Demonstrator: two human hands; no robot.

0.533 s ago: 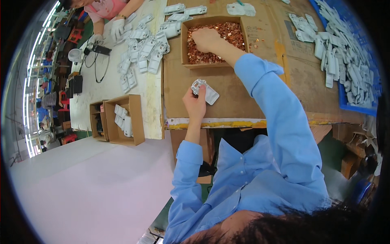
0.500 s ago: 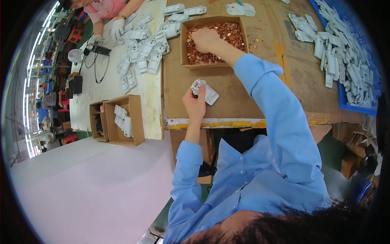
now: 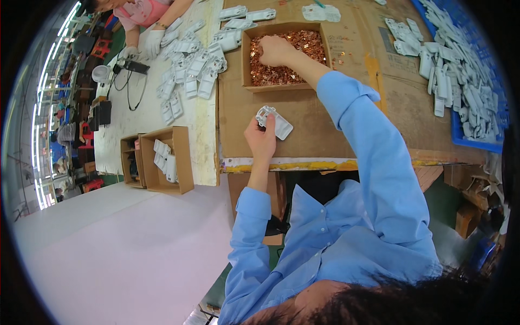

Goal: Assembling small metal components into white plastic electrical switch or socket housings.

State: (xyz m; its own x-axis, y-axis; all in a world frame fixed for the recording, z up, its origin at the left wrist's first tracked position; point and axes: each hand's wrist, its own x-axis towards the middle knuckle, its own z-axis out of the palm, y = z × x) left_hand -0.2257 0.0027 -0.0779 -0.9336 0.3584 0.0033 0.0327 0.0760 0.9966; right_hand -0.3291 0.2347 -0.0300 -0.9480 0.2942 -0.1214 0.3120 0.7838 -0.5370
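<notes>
A white plastic part (image 3: 275, 122) is pinched by the left hand (image 3: 261, 141) just below the cardboard box (image 3: 246, 59), inside which copper pieces (image 3: 303, 46) are grasped by the curled right hand (image 3: 276, 50).

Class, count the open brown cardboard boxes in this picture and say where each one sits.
3: the box of copper bits under the right hand; the larger side box and the smaller side box, left of the bench. Others may be hidden.

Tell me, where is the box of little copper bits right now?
In the head view, the cardboard box of copper pieces sits on the brown table top ahead, under the right hand, right of scattered white plastic parts.
</notes>
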